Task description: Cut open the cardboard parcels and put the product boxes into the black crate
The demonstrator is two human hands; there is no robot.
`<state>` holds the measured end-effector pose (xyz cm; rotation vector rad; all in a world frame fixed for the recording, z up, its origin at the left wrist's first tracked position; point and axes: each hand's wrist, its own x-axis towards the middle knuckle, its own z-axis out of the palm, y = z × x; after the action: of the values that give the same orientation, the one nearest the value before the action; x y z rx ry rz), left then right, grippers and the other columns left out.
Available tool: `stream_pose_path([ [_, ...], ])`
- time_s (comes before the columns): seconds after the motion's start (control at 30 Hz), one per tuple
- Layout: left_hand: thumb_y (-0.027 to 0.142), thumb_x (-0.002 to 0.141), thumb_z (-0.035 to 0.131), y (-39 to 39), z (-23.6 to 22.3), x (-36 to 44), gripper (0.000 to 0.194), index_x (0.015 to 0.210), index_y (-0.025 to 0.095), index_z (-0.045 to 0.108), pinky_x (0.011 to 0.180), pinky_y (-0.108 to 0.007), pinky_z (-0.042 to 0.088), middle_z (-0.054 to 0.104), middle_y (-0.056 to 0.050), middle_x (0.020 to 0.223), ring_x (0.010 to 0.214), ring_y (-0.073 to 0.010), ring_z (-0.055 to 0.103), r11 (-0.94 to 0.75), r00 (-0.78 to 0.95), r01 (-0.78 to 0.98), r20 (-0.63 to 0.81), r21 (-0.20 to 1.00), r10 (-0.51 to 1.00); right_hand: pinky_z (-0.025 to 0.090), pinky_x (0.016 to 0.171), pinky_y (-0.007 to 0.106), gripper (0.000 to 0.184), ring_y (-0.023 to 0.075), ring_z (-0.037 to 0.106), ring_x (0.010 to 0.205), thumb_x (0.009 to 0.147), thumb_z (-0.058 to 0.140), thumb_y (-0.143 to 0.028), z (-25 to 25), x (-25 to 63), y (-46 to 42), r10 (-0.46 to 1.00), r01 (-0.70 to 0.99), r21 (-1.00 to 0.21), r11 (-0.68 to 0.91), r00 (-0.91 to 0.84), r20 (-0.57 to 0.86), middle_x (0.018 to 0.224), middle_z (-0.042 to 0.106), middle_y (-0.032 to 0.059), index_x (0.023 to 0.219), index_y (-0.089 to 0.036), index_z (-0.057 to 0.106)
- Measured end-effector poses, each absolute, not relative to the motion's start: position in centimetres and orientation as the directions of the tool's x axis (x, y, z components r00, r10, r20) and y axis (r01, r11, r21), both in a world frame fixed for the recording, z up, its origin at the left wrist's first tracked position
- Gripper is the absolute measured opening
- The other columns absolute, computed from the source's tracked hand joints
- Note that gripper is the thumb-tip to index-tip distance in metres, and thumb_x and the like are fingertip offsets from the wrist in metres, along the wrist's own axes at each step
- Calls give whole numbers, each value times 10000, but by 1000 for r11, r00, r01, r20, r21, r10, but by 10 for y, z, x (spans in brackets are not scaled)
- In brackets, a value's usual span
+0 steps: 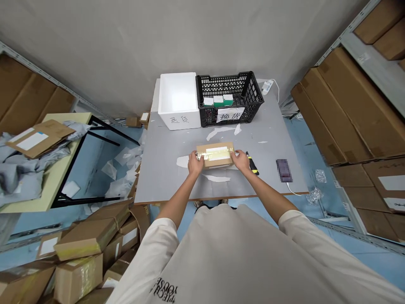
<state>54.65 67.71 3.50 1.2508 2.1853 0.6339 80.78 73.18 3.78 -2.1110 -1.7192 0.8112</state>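
A small brown cardboard box (pixel 217 154), with a white label and clear tape across its top, is held between my two hands at the middle of the grey table. My left hand (pixel 195 162) grips its left end, thumb on the top. At the opposite end, my right hand (pixel 241 160) grips the box with the thumb near the top edge. Just right of that hand lies a black and yellow utility knife (pixel 252 164). Torn white paper scraps (pixel 217 178) lie in front of the box and around it.
At the table's back stand a white foam bin (pixel 180 116) and a black plastic crate (pixel 230 101) holding several small white-and-green boxes (pixel 218 100). A phone (pixel 284 170) with a cable lies at right. Cardboard boxes (pixel 91 236) pile up at lower left; a side table (pixel 47 198) bears parcels.
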Motion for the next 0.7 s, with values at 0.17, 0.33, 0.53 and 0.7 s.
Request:
stream_pose_path([
  [0.17, 462, 966, 562, 662, 17, 549, 506, 1412, 235, 490, 979, -383, 511, 630, -116, 1353, 1245, -279, 619, 465, -363, 646, -292, 606, 885, 516, 841, 382, 567, 320, 689, 1045, 888, 596, -658, 24, 820, 727, 914, 824, -482, -298, 100, -393, 1088, 754, 121, 1254, -231, 675],
  [0.33, 430, 945, 590, 671, 13, 544, 498, 1391, 218, 525, 1035, -391, 475, 648, -127, 1330, 1262, -286, 606, 487, -377, 653, -309, 580, 873, 521, 839, 354, 499, 282, 692, 1005, 863, 638, -605, 14, 818, 739, 920, 813, -507, -288, 89, -381, 1085, 746, 103, 1178, -224, 707],
  [0.53, 392, 925, 619, 675, 13, 543, 514, 1390, 187, 541, 1075, -389, 459, 634, -146, 1349, 1257, -275, 610, 479, -369, 629, -306, 612, 877, 510, 961, 368, 594, 280, 651, 1099, 829, 684, -452, 4, 810, 748, 970, 815, -548, -189, 68, -233, 1238, 670, 152, 1343, -156, 650],
  [0.7, 357, 913, 630, 675, 12, 544, 746, 1579, 172, 351, 1124, -390, 434, 565, -165, 1468, 1348, -280, 560, 471, -366, 601, -302, 646, 880, 492, 1034, 409, 659, 300, 621, 1193, 863, 622, -324, 7, 801, 745, 977, 801, -581, -142, 18, -214, 1336, 652, 164, 1495, -160, 532],
])
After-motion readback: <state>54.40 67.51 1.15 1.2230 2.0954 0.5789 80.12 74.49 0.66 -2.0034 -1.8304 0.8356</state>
